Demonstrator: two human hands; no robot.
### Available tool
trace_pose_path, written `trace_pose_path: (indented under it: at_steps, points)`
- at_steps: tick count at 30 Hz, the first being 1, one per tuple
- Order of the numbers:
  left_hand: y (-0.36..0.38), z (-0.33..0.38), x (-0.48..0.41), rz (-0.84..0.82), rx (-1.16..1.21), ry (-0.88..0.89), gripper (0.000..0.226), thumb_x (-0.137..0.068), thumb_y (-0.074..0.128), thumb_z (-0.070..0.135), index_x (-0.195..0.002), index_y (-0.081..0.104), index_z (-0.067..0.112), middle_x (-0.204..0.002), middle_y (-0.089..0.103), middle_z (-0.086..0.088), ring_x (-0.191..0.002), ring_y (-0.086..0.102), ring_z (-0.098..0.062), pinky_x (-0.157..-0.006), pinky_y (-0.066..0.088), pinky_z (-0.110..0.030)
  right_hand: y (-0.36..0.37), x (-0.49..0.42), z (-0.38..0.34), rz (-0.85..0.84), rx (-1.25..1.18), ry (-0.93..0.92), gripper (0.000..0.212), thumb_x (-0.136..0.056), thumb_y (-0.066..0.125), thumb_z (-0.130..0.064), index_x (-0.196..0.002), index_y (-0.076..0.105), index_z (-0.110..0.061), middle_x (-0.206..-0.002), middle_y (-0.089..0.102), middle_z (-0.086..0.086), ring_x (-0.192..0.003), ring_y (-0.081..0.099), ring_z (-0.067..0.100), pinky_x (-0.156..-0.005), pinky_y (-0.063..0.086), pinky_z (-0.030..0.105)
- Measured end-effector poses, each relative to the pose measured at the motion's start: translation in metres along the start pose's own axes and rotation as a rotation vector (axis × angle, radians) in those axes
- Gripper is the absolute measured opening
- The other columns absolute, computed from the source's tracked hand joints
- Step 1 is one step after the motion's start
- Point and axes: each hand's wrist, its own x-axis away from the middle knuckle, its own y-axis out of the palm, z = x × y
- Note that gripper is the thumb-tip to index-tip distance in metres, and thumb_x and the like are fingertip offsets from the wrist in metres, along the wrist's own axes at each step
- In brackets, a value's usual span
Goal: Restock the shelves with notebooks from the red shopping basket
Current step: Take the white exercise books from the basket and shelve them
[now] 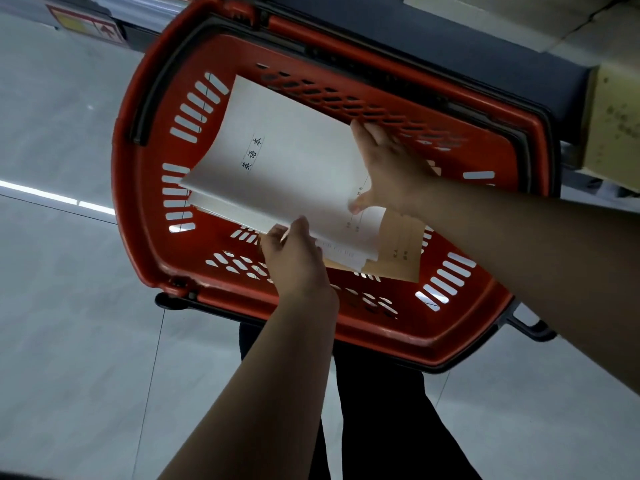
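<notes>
White paper notebooks (287, 168) sit stacked inside the red slotted plastic shopping basket (145, 216), left hand (294, 258) pinching their near edge, right hand (391, 168) gripping the far side.

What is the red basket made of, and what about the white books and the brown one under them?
The red basket looks like hard moulded plastic with a slight sheen: its walls have neat cut-out slots. The white notebooks seem to be matte paper, since the stack bends where both hands hold it. The brown notebook underneath looks like kraft paper or thin card; I can't tell which.
</notes>
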Motion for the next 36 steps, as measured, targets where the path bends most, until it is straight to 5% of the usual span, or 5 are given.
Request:
trace_pose_path:
  at_steps: [16, 21, 27, 31, 36]
  points:
    - [-0.016, 0.008, 0.004, -0.120, -0.102, 0.035, 0.006, -0.099, 0.055, 0.013, -0.100, 0.055, 0.019, -0.097, 0.063, 0.001, -0.086, 0.063, -0.013, -0.084, 0.055, -0.029, -0.017, 0.032, 0.013, -0.127, -0.440, 0.060, 0.126, -0.065, 0.089, -0.031, -0.155, 0.002, -0.015, -0.163, 0.008, 0.003, -0.149, 0.009, 0.019, -0.120, 0.015, 0.035]
    - [-0.030, 0.018, 0.013, -0.186, -0.207, 0.128, 0.012, -0.100, 0.055, 0.014, -0.093, 0.054, 0.024, -0.095, 0.063, 0.003, -0.088, 0.062, -0.014, -0.085, 0.053, -0.033, -0.024, 0.051, 0.006, -0.137, -0.654, 0.112, 0.116, -0.061, 0.091, -0.023, -0.151, 0.017, -0.016, -0.153, 0.034, 0.007, -0.139, 0.035, 0.022, -0.109, 0.036, 0.040]
    - [-0.041, 0.024, 0.032, -0.230, -0.233, 0.160, 0.012, -0.099, 0.054, 0.015, -0.101, 0.057, 0.026, -0.105, 0.065, 0.001, -0.100, 0.063, -0.019, -0.094, 0.053, -0.043, -0.044, 0.072, -0.009, -0.041, -0.866, 0.169, 0.056, -0.084, 0.073, -0.013, -0.132, 0.047, -0.026, -0.106, 0.054, -0.016, -0.098, 0.056, -0.009, -0.070, 0.040, 0.002]
    - [-0.047, 0.025, 0.046, -0.243, -0.269, 0.181, 0.013, -0.099, 0.054, 0.014, -0.100, 0.056, 0.028, -0.103, 0.063, 0.002, -0.098, 0.062, -0.018, -0.095, 0.053, -0.045, -0.053, 0.084, -0.015, -0.028, -0.875, 0.178, 0.044, -0.098, 0.056, -0.023, -0.139, 0.046, -0.012, -0.122, 0.052, -0.007, -0.120, 0.049, 0.008, -0.086, 0.040, 0.013]
    - [-0.055, 0.027, 0.055, -0.260, -0.303, 0.187, 0.026, -0.099, 0.055, 0.014, -0.124, 0.054, 0.018, -0.107, 0.062, 0.003, -0.100, 0.060, -0.017, -0.097, 0.051, -0.044, -0.054, 0.090, -0.013, -0.016, -0.871, 0.232, 0.029, -0.098, 0.056, -0.022, -0.122, 0.061, -0.008, -0.108, 0.065, 0.005, -0.100, 0.062, 0.018, -0.070, 0.046, 0.011]
